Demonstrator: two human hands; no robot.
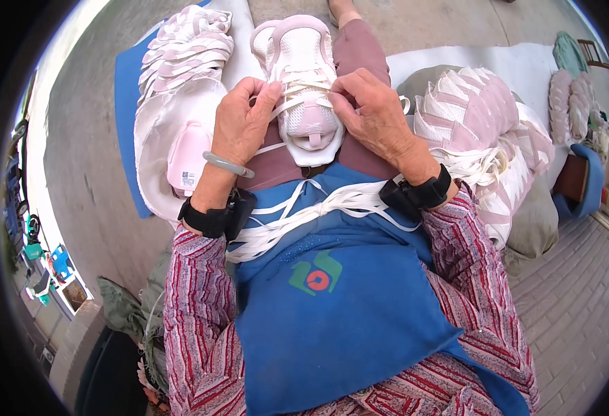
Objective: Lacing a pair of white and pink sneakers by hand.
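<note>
A white and pale pink shoe upper (309,52) lies between my thighs, its tongue (311,121) toward me. White laces (304,78) cross its front in rows. My left hand (244,118) is at its left edge, thumb and forefinger pinched on a lace end. On the other side my right hand (375,114) is also closed, its fingers pinching the lace at the right edge. A loop of lace shows beside the right wrist. Across my lap, over the blue apron (332,319), rests a knotted bundle of white laces (322,208).
To my left, a stack of shoe uppers (190,45) stands behind a white-lined piece with a pink tongue (192,156). More uppers (467,107) with loose laces (478,165) are piled on my right. A blue chair (589,184) stands farther right.
</note>
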